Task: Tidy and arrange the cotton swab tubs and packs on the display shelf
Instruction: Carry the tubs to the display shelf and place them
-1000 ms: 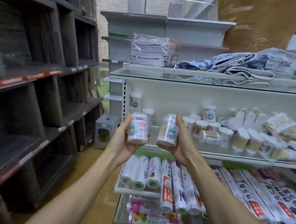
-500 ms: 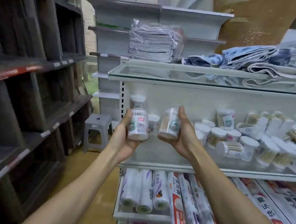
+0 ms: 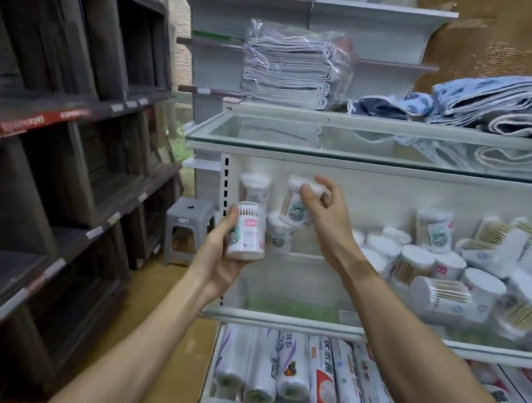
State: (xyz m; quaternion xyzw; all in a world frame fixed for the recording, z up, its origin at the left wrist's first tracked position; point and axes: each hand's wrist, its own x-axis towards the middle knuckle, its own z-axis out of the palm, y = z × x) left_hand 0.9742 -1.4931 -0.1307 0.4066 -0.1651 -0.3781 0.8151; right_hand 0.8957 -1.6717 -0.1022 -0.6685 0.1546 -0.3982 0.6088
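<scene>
Since the look half a second back, my right hand (image 3: pixel 327 216) has gone up and in toward the far left corner of the display shelf (image 3: pixel 309 325), taking its tub along. The left hand (image 3: pixel 216 262) has dropped a bit and hung back, so the two tubs aren't side by side anymore. Going left to right: dark shelving (image 3: pixel 46 138) along the left wall, then a grey stool (image 3: pixel 189 221) on the floor, neither in play. Next is the left hand, fingers wrapped round the left tub (image 3: pixel 248 233), upright, held near me just off the shelf's left end. Behind it sit the corner tubs (image 3: pixel 278 235), one low and one higher at the back. The right tub (image 3: pixel 296 205) hangs tilted just above the low one, pinched at its lid end between thumb and fingertips. It's blurry, so I can't tell if it's touching anything yet. Further right the loose tubs (image 3: pixel 418 265) are a jumble, one lying on its side, with packs (image 3: pixel 497 231) leaning at the far right. My worry is the grip: holding only the lid end of a tilted tub could let it swing or slip. If it lands crooked on the low tub it could topple and take the back one along. There's a glass shelf (image 3: pixel 366 147) close overhead, so not much room to lift and retry, and my right forearm is near enough to the jumble to sweep it on the way out.
</scene>
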